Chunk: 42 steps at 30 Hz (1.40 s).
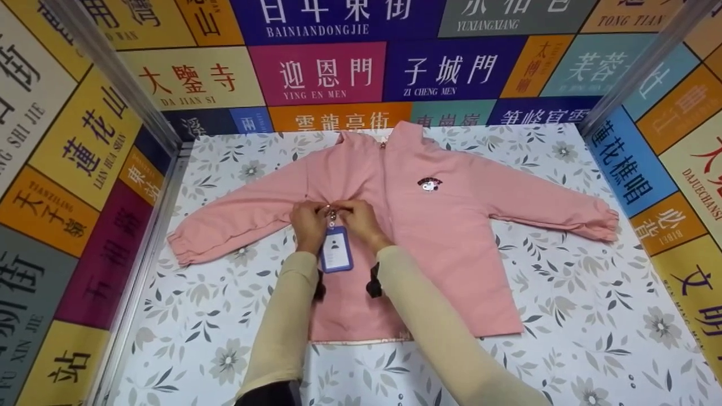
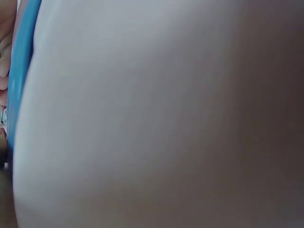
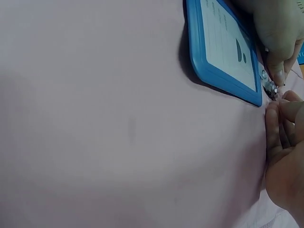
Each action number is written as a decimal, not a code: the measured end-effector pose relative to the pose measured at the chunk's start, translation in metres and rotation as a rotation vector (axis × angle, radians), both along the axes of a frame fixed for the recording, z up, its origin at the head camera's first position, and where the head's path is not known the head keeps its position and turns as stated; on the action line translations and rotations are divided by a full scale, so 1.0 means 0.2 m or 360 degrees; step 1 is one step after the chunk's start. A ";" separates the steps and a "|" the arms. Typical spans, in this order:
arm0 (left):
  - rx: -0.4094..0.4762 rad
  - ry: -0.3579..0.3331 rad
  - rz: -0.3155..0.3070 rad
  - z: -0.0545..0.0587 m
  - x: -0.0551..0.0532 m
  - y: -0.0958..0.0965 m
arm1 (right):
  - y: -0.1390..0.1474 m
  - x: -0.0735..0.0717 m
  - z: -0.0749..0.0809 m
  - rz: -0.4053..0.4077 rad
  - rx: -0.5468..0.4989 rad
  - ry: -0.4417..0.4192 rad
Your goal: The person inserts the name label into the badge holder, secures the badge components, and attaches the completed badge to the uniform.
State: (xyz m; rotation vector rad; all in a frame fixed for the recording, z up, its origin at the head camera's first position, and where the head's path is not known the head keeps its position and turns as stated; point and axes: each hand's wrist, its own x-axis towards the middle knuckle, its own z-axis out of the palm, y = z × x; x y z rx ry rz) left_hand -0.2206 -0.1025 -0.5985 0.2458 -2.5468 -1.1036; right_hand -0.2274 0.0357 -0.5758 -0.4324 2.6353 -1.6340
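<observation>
A pink jacket (image 1: 445, 248) lies spread out with its sleeves to either side. On its left front hangs an ID badge (image 1: 337, 260) in a blue frame, with a white card inside and a metal clip (image 3: 270, 88) at its top. My left hand (image 1: 310, 224) pinches at the clip. Beside it, my right hand (image 1: 364, 221) pinches a bit of the jacket cloth, fingertips close to the left ones. Creases run out from both hands. In the left wrist view the badge's blue rim (image 2: 20, 71) shows at the edge, and a pale blurred surface covers most of the picture.
Beneath the jacket is a white table (image 1: 225, 321) with a grey leaf and flower pattern. Colourful panels (image 1: 321, 73) with writing stand at the back and both sides. A small cartoon patch (image 1: 430, 184) sits on the jacket's other front, past the zip (image 1: 384, 180).
</observation>
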 end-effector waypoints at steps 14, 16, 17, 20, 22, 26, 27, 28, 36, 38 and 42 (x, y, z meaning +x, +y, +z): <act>0.0022 0.0170 -0.0060 0.01 0.02 0.03 | -0.02 0.01 0.00 -0.0191 0.0051 0.0088; 0.0028 0.0151 -0.0061 0.01 0.03 0.03 | -0.02 0.01 0.00 -0.0200 0.0054 0.0096; 0.0027 0.0140 -0.0060 0.01 0.03 0.02 | -0.03 0.02 -0.01 -0.0204 0.0052 0.0092; 0.0013 0.0132 -0.0061 0.00 0.03 0.02 | -0.03 0.03 -0.01 -0.0210 0.0052 0.0099; 0.0002 0.0140 -0.0061 0.00 0.04 0.02 | -0.03 0.03 -0.02 -0.0202 0.0047 0.0121; 0.0006 0.0153 -0.0048 -0.01 0.04 0.01 | -0.04 0.04 -0.02 -0.0168 0.0035 0.0191; 0.0009 0.0153 -0.0049 -0.01 0.04 0.00 | -0.04 0.04 -0.02 -0.0159 0.0036 0.0205; 0.0015 0.0151 -0.0049 -0.01 0.04 0.00 | -0.04 0.04 -0.02 -0.0153 0.0040 0.0215; 0.0052 0.0202 -0.0072 -0.01 0.06 -0.01 | -0.05 0.05 -0.02 -0.0134 0.0100 0.0209; 0.0070 0.0243 -0.0088 -0.02 0.05 -0.01 | -0.04 0.06 -0.02 -0.0131 0.0109 0.0206; 0.0107 0.0235 -0.0116 -0.02 0.06 -0.01 | -0.03 0.06 -0.02 -0.0120 0.0103 0.0203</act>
